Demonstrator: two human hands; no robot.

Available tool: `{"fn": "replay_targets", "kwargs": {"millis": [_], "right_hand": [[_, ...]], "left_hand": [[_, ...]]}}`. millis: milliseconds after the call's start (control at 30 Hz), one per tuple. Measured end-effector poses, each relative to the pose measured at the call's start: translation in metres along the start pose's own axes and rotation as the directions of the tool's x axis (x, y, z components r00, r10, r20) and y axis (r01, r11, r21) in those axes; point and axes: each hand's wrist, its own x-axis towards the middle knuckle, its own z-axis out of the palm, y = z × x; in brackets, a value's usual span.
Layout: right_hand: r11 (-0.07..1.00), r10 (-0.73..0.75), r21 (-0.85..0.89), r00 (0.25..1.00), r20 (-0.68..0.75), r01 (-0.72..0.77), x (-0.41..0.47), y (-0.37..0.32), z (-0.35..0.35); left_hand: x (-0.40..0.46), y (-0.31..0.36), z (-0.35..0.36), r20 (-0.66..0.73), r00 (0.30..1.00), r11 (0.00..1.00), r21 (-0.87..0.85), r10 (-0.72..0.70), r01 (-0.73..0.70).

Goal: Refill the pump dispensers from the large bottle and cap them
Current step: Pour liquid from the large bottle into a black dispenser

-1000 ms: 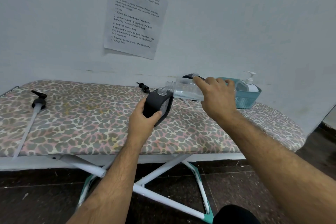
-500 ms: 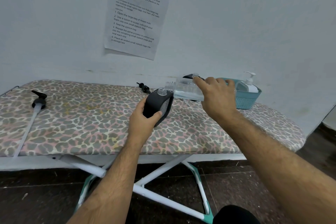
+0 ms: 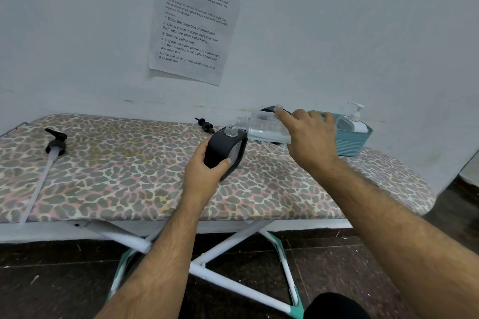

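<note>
Over the dispenser (image 3: 225,153), right hand (image 3: 309,140) apparently tips bottle (image 3: 264,128).

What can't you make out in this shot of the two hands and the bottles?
Head view only:
- Whether liquid is flowing from the clear bottle into the black dispenser: too small to tell.
- The clear bottle's far end, covered by the right hand.
- The black dispenser's near side, covered by the left hand.
- A dark thing behind the clear bottle, mostly hidden.
- The white pump bottle's lower part, behind the basket wall.

Three dispensers (image 3: 225,153), two loose pumps (image 3: 55,144), one clear bottle (image 3: 267,128), one basket (image 3: 353,141).
</note>
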Motion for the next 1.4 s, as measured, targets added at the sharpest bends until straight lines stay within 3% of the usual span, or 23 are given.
{"fn": "replay_targets", "kwargs": {"millis": [1400], "right_hand": [[1.000,-0.009,-0.019,1.000,0.011,0.010,0.0014,-0.0018,-0.0049]], "left_hand": [[0.0003,0.0018,-0.0010,0.033,0.999,0.999,-0.044,-0.012,0.014]]}}
